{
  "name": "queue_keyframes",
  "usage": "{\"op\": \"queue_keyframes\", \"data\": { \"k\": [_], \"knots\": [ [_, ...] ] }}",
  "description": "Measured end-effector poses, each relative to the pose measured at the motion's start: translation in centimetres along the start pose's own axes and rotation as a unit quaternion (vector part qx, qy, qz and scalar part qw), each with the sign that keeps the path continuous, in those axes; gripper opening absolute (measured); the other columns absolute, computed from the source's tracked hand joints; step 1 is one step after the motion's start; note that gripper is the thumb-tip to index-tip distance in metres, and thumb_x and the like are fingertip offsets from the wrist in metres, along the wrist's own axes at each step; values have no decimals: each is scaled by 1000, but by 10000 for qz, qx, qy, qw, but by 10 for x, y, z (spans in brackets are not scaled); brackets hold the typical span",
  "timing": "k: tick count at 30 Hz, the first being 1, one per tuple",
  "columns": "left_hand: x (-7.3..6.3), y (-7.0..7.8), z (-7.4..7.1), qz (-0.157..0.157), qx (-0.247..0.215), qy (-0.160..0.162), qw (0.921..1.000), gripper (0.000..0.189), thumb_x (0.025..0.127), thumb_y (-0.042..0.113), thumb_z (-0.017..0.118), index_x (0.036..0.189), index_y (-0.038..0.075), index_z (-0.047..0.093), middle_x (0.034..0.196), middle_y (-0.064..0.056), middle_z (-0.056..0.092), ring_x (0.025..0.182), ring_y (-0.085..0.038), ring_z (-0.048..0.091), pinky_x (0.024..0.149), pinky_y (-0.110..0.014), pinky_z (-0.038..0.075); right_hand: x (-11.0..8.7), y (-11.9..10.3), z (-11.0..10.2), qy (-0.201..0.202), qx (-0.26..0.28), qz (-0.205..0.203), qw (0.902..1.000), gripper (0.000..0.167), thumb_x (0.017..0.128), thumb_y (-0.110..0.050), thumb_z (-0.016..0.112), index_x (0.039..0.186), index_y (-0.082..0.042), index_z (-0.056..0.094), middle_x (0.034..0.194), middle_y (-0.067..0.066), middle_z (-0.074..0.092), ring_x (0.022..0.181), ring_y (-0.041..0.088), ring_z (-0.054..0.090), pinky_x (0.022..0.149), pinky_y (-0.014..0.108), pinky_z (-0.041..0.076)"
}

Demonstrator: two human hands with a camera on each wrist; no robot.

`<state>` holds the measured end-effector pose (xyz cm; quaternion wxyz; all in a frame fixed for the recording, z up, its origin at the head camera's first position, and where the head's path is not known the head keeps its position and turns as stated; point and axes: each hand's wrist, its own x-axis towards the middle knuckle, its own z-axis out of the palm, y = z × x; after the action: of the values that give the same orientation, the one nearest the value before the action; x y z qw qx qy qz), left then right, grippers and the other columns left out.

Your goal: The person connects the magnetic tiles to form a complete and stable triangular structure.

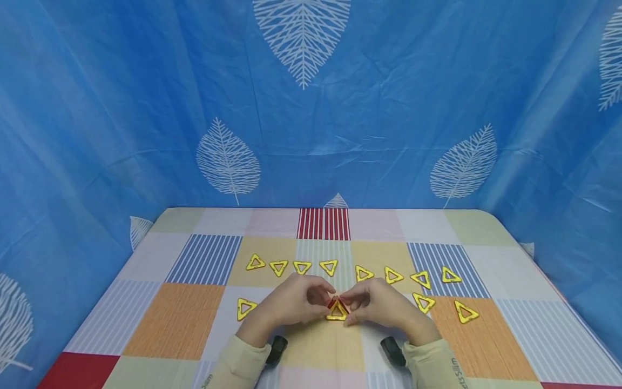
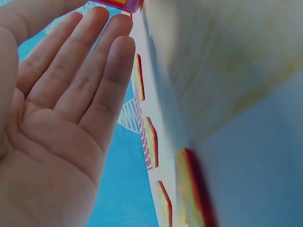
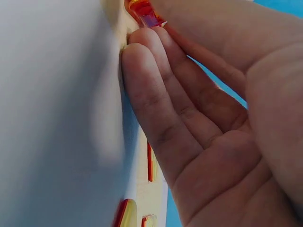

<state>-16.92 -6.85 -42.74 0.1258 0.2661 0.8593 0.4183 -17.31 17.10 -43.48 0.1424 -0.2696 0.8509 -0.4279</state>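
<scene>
Between both hands, close over the tablecloth, triangular frame tiles lean together in a small peaked shape. The front one is yellow, with reddish edges showing behind it. My left hand pinches the left side with thumb and fingertips. From the other side, my right hand pinches the right edge between thumb and fingers. In the left wrist view, a corner of a tile shows at the fingertips. The right wrist view has a red-orange tile corner by the thumb; the rest is hidden by the hand.
A row of loose yellow triangular tiles lies flat behind the hands. One more tile lies left of the left forearm, and two, including this tile, lie right. A patchwork cloth covers the table; a blue curtain hangs behind.
</scene>
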Motion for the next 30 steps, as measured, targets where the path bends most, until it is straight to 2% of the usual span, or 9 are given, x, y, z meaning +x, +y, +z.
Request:
{"op": "queue_keyframes", "data": {
  "k": [3, 8, 12, 18, 21, 24, 26, 30],
  "knots": [
    [0, -1, 0, 122, 217, -51, 9997, 30, 84, 3, 78, 111, 13, 73, 96, 9, 69, 89, -5, 63, 79, -25, 52, 1, 0, 0, -40, 17, 46, 10000, 35, 71, -15, 93, 101, -6, 78, 84, -4, 71, 74, 11, 64, 67, 27, 54],
    [1, -2, 2, 233, 906, -300, 9952, 46, 81, 0, 76, 123, 15, 70, 118, 10, 66, 113, -7, 58, 99, -31, 46, 2, 0, 1, -70, -86, 67, 9999, 28, 74, -11, 91, 98, -8, 77, 84, -5, 69, 72, 10, 63, 65, 27, 53],
    [2, -3, 3, 288, 1153, -460, 9919, 55, 81, -2, 75, 133, 15, 65, 128, 9, 64, 123, -8, 54, 104, -32, 43, 1, 0, 1, -22, -206, 62, 9998, 22, 77, -9, 88, 97, -9, 77, 83, -6, 69, 71, 8, 63, 65, 27, 53],
    [1, -2, 3, 273, 1151, -348, 9924, 48, 84, 8, 81, 129, 13, 67, 120, 7, 66, 112, -8, 57, 100, -31, 45, 1, 1, 3, 165, -440, 9, 9989, 16, 81, -9, 85, 95, -10, 76, 80, -10, 68, 70, 6, 61, 65, 26, 52],
    [1, -2, 2, 183, 1085, -322, 9934, 45, 82, 15, 85, 124, 14, 70, 111, 11, 66, 102, -6, 56, 94, -29, 47, 2, 2, 4, 240, -518, -38, 9984, 14, 83, -8, 83, 95, -10, 76, 80, -11, 67, 71, 5, 61, 65, 26, 52],
    [1, -3, 2, 180, 1051, -349, 9937, 44, 80, 19, 88, 121, 14, 72, 100, 13, 65, 91, -6, 55, 84, -26, 47, 1, 2, 2, 327, -552, -17, 9979, 19, 82, -10, 84, 99, -8, 76, 81, -11, 66, 72, 5, 61, 67, 26, 52],
    [1, -2, 2, 205, 1029, -374, 9938, 42, 80, 20, 88, 119, 14, 73, 92, 14, 63, 85, -6, 54, 78, -25, 47, 0, 3, -2, 465, -540, 108, 9974, 25, 80, -12, 86, 102, -7, 75, 81, -9, 65, 73, 7, 61, 67, 27, 51],
    [1, -2, 2, 203, 907, -431, 9947, 40, 80, 19, 88, 117, 12, 75, 83, 13, 60, 77, -6, 53, 70, -23, 46, -6, 4, -13, 1108, -552, 698, 9899, 32, 77, -10, 88, 106, -6, 75, 83, -5, 65, 76, 11, 61, 67, 30, 51]
  ]
}}
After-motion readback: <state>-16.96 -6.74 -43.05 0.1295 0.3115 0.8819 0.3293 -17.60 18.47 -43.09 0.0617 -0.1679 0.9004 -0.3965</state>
